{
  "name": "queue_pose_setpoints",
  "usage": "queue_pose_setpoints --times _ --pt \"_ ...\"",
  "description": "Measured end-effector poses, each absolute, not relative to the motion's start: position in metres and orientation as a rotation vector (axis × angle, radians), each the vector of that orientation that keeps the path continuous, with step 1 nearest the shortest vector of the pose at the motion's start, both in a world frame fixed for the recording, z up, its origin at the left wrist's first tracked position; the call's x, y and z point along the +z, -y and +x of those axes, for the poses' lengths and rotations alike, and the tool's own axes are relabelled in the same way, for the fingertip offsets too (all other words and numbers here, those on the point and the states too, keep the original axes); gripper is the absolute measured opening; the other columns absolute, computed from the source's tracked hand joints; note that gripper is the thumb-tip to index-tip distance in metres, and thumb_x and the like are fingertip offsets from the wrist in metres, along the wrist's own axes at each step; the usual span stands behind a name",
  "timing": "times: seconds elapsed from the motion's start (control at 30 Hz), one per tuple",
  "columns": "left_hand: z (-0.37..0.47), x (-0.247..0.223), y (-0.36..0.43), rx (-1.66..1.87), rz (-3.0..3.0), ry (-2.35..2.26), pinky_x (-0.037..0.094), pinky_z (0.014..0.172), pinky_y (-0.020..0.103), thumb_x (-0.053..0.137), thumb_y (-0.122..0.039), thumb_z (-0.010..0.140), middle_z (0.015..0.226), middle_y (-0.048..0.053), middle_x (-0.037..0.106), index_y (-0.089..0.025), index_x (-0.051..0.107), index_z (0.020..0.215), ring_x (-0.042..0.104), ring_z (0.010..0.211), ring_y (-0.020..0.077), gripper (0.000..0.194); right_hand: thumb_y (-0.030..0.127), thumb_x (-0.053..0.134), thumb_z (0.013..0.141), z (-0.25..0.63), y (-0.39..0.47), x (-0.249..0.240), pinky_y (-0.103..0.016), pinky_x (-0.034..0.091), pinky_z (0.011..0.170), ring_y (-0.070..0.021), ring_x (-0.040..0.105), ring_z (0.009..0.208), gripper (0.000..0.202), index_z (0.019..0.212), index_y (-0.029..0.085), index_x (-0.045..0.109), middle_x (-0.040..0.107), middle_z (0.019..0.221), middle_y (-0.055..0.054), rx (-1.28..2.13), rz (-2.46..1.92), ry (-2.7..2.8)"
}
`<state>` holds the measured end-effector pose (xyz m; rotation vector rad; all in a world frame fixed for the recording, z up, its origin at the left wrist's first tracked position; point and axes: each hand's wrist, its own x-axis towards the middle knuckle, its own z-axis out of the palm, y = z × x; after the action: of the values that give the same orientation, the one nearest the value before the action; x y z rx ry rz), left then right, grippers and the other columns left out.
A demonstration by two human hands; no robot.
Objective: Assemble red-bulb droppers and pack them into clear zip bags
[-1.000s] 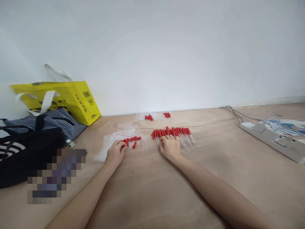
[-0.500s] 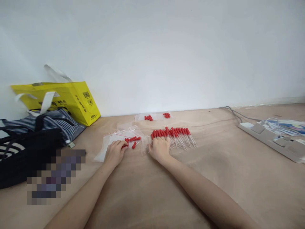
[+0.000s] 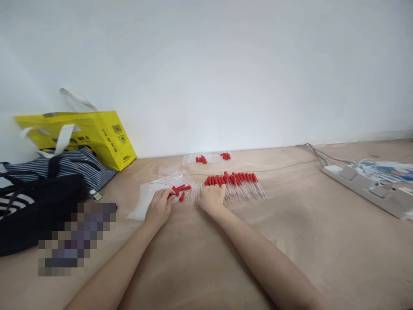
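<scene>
My left hand (image 3: 160, 206) is closed on a red rubber bulb (image 3: 171, 194) at the edge of a clear zip bag (image 3: 145, 194). Several loose red bulbs (image 3: 182, 196) lie just right of its fingertips. My right hand (image 3: 211, 197) rests with curled fingers by the thin clear tubes (image 3: 194, 196); whatever is under its fingers is hidden. To its right lies a row of clear tubes with red bulbs on their upper ends (image 3: 240, 178), side by side on the wooden table (image 3: 193, 267).
Behind, another clear bag (image 3: 213, 157) bears two small groups of red bulbs. A yellow bag (image 3: 109, 137), a striped bag (image 3: 80, 165) and a black bag (image 3: 41, 211) stand at left. At right lies a white power strip (image 3: 364, 189) with cables.
My right hand has shifted slightly left, towards the bare tubes. My left hand has moved a little right, and the bulb at its fingertips has shifted with it.
</scene>
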<state>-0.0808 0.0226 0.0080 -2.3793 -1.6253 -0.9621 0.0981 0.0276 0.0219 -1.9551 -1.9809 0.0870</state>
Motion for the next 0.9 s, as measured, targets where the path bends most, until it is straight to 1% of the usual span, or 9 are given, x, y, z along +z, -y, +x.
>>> queue_pose_setpoints --times 0.1,0.17,0.23,0.33,0.43,0.5,0.67,0.9 --pt "-0.072 0.005 -0.016 -1.03 -2.383 1.601 0.044 0.075 0.032 0.035 -0.028 0.083 0.087 0.006 0.061 -0.019 0.05 0.088 0.056 0.083 0.0195 0.018 0.024 0.042 0.078 0.11 -0.021 0.024 -0.036 0.027 0.075 -0.025 0.053 0.085 0.025 0.082 0.009 0.062 0.063 0.086 -0.016 0.06 -1.86 1.989" --pt "-0.064 0.002 -0.01 -1.098 -2.429 1.564 0.046 0.071 0.029 0.037 -0.031 0.083 0.087 0.005 0.062 -0.018 0.049 0.092 0.058 0.08 0.0178 0.02 0.023 0.039 0.082 0.126 -0.014 0.022 -0.031 0.029 0.073 -0.0206 0.053 0.085 0.023 0.085 0.011 0.058 0.062 0.088 -0.012 0.064 -1.763 2.032" --pt "-0.053 0.0 -0.002 -1.178 -2.515 1.498 0.047 0.068 0.028 0.039 -0.031 0.083 0.086 0.005 0.063 -0.018 0.05 0.094 0.06 0.079 0.0168 0.021 0.02 0.037 0.084 0.146 -0.003 0.014 -0.026 0.029 0.071 -0.015 0.053 0.08 0.02 0.085 0.014 0.055 0.061 0.087 -0.006 0.082 -1.637 2.088" --pt "-0.035 0.001 0.012 -1.173 -2.679 1.372 0.047 0.067 0.026 0.04 -0.028 0.084 0.082 0.003 0.063 -0.019 0.056 0.087 0.059 0.076 0.0154 0.019 0.016 0.033 0.086 0.179 0.015 -0.001 -0.028 0.028 0.07 -0.0141 0.051 0.07 0.02 0.084 0.015 0.052 0.06 0.08 -0.005 0.044 -1.257 2.143" --pt "-0.021 0.005 0.024 -1.148 -2.8 1.304 0.046 0.066 0.025 0.039 -0.025 0.086 0.079 0.002 0.062 -0.02 0.058 0.083 0.058 0.073 0.0139 0.02 0.013 0.033 0.086 0.199 0.032 -0.012 -0.028 0.027 0.071 -0.0137 0.05 0.069 0.021 0.095 0.017 0.052 0.059 0.079 -0.004 0.038 -1.049 2.212" --pt "-0.015 0.006 0.03 -1.134 -2.797 1.328 0.045 0.067 0.026 0.038 -0.026 0.086 0.078 0.002 0.062 -0.02 0.057 0.084 0.058 0.074 0.0144 0.02 0.012 0.035 0.085 0.203 0.039 -0.014 -0.029 0.027 0.071 -0.0135 0.049 0.069 0.021 0.097 0.017 0.052 0.059 0.078 -0.003 0.055 -1.008 2.242" --pt "-0.012 0.003 0.036 -1.045 -2.708 1.42 0.04 0.072 0.031 0.038 -0.029 0.087 0.078 0.0 0.064 -0.021 0.057 0.083 0.057 0.077 0.0169 0.021 0.012 0.037 0.083 0.194 0.044 -0.011 -0.03 0.026 0.072 -0.0131 0.049 0.068 0.019 0.093 0.016 0.052 0.059 0.079 -0.003 0.066 -0.98 2.24" --pt "-0.011 0.003 0.035 -1.048 -2.693 1.392 0.036 0.073 0.032 0.039 -0.028 0.086 0.078 -0.001 0.065 -0.021 0.057 0.084 0.057 0.075 0.0161 0.02 0.011 0.036 0.083 0.191 0.047 -0.009 -0.029 0.026 0.072 -0.0124 0.047 0.065 0.018 0.09 0.015 0.053 0.058 0.073 -0.003 0.017 -0.958 2.199"
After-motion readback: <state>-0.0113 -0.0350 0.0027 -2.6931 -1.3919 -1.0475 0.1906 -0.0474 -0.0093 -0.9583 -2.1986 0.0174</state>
